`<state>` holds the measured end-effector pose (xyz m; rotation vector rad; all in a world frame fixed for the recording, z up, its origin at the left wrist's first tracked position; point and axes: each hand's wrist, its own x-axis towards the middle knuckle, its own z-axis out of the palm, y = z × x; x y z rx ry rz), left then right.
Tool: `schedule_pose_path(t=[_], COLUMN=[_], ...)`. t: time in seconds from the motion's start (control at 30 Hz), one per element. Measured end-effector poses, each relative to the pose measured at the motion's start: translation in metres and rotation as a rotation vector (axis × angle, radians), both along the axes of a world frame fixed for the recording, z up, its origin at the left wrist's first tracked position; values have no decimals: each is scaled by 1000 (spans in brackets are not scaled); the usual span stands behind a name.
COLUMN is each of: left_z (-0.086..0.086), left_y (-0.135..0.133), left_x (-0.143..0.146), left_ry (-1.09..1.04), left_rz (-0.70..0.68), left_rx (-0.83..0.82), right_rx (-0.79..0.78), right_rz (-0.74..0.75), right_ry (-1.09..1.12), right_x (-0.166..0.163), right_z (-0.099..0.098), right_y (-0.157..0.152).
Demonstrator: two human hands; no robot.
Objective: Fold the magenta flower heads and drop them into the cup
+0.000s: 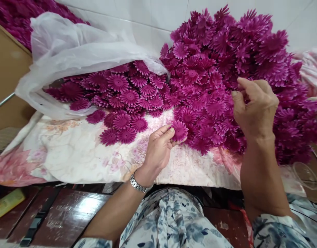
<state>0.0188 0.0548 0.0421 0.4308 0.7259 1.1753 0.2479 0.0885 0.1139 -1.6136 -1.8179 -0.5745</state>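
My left hand (159, 146) pinches a magenta artificial flower (179, 131) between thumb and fingers, low in front of the large flower pile (199, 72). The flower is a flat round of narrow petals, its face turned up. Over the right part of that pile hovers my right hand (255, 103), its fingers curled and its thumb tip a little apart from the forefinger. I see nothing between them. To the left, many like flowers (129, 97) spill from the mouth of a white translucent plastic bag (91, 57). Several lie on the floral cloth (80, 148) at its front.
A cardboard box (9, 72) stands at the left, with more magenta flowers (13, 20) behind it. White tiled wall (137, 13) closes off the back. A clear plastic ring or lid (305, 175) lies at the right edge. Below left is a dark red wooden surface (70, 217) with a black strap (40, 217).
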Motion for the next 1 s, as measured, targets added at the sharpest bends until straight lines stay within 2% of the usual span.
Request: schedule_pose_path(t=[0.07, 0.13, 0.27, 0.37, 0.53, 0.7, 0.77, 0.9, 1.0], left_z=[1, 1, -1, -4, -9, -7, -7, -9, -8], left_y=[8, 14, 15, 12, 9, 10, 10, 10, 10], left_x=[3, 7, 13, 15, 15, 17, 16, 15, 15], left_ry=[-8, -2, 9, 18, 42, 15, 19, 35, 34], left_rz=[-7, -16, -38, -39, -38, 33, 54, 39, 9], left_rx=[18, 23, 41, 57, 33, -17, -23, 1, 14], right_rx=[99, 137, -109, -224, -288, -119, -21, 217, 203], right_rz=[44, 158, 454, 523, 558, 521, 454, 136, -23], right_ry=[21, 41, 72, 140, 289, 159, 97, -57, -124], right_x=[-6, -22, -61, -75, -76, -80, -75, -45, -24], right_z=[-5, -17, -48, -65, -71, -76, -75, -62, -50], right_y=[-7, -16, -23, -20, -19, -21, -19, -9, -7])
